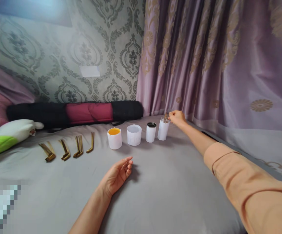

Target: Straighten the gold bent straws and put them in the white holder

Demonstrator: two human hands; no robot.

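Several white cups stand in a row on the grey bed sheet (pixel 170 191): an orange-rimmed cup (pixel 114 138), a plain white cup (pixel 134 134), a black-rimmed cup (pixel 151 132) and a clear-topped cup (pixel 163 129). My right hand (pixel 177 117) reaches to the clear-topped cup, its fingers pinched on a thin gold stick (pixel 165 116) at the cup's mouth. My left hand (pixel 117 175) rests on the sheet, palm up, fingers loosely curled and holding nothing. Several groups of bent gold sticks (pixel 69 149) lie in a row left of the cups.
A black and red rolled bag (pixel 75 112) lies along the patterned wall. A white and green plush toy (pixel 8 134) sits at the left. Purple curtains (pixel 216 61) hang behind the cups and along the right.
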